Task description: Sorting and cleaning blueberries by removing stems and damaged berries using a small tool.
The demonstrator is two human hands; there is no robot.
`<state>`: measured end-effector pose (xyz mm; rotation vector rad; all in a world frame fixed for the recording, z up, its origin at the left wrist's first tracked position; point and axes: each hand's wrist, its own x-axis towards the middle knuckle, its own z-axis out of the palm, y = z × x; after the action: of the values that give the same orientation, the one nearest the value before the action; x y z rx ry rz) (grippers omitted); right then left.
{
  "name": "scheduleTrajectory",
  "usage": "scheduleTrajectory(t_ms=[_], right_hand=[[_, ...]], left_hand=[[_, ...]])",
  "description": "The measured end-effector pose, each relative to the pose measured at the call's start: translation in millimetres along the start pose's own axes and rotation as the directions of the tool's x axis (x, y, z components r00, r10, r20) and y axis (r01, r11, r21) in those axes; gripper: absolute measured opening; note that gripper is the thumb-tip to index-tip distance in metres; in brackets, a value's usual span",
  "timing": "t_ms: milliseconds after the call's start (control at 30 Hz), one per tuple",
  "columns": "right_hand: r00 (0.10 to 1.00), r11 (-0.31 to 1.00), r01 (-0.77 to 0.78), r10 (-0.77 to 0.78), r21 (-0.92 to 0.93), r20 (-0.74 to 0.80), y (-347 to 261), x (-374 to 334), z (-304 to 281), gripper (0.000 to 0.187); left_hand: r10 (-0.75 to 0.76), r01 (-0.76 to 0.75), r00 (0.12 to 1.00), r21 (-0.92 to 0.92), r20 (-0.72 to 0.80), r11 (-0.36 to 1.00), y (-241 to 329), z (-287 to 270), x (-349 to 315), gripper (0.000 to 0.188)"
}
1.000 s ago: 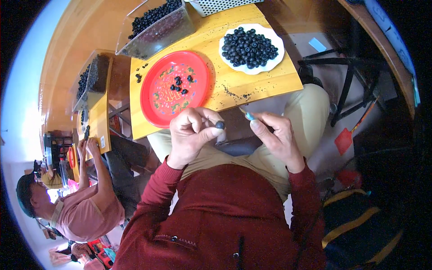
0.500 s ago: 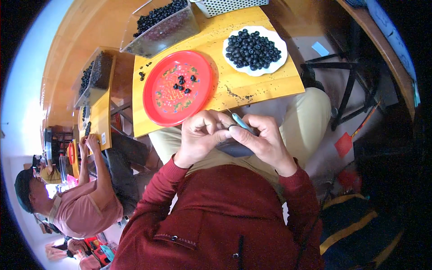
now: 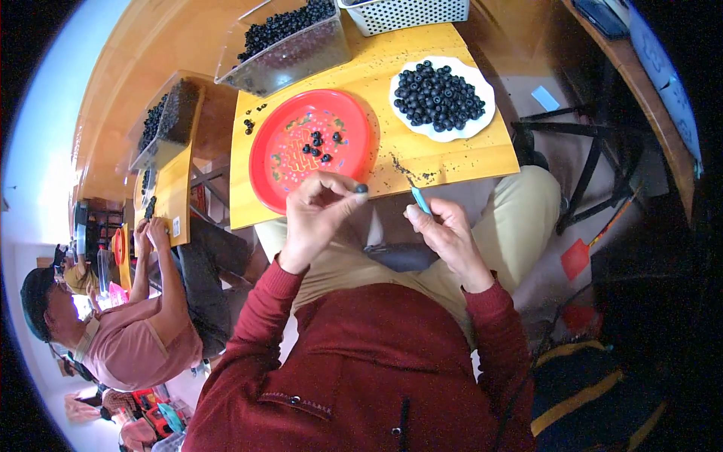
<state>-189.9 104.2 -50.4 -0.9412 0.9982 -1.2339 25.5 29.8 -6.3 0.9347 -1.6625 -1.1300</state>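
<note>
My left hand [image 3: 318,217] pinches a small dark round bead [image 3: 361,188] between thumb and fingertips, just off the near edge of the table. In my right hand [image 3: 452,237] is a slim tool with a light blue handle [image 3: 420,200]; its thin tip points up and away from me. The two hands are apart. Beyond my left hand lies a red plate [image 3: 265,179] with several dark beads [image 3: 316,139] on its patterned middle. A white scalloped plate [image 3: 482,124], farther right, bears a heap of dark beads [image 3: 437,94].
At the back of the yellow table [image 3: 376,68] stand a clear bin [image 3: 294,68] of dark beads and a white perforated basket [image 3: 407,15]. Dark crumbs [image 3: 413,173] lie near the front edge. At left a person [image 3: 143,331] works at another table. A red fly swatter [image 3: 576,260] is at right.
My hands, close together around the tool before, have moved apart. The left has risen slightly with the bead, and the right has shifted right with the tool. The view has shifted a little.
</note>
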Motion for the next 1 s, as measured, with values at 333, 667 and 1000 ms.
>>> scheduleTrajectory(t_ms=[333,667,1000], right_hand=[[0.997,0.991,-0.040,0.030,-0.129,-0.077,24.7,9.3,-18.9,0.036],[0.993,0.992,-0.074,0.064,-0.100,-0.101,36.4,7.3,-25.4,0.033],[0.993,0.994,-0.074,0.065,-0.080,-0.103,39.0,4.9,-23.0,0.030]], left_hand=[[0.097,-0.157,0.987,0.671,0.126,0.725,-21.3,-47.5,56.8,0.014],[0.248,-0.357,0.933,0.760,0.261,0.543,-32.9,-62.9,77.0,0.021],[0.046,-0.175,0.980,0.730,0.193,0.661,-33.5,-73.9,73.6,0.024]])
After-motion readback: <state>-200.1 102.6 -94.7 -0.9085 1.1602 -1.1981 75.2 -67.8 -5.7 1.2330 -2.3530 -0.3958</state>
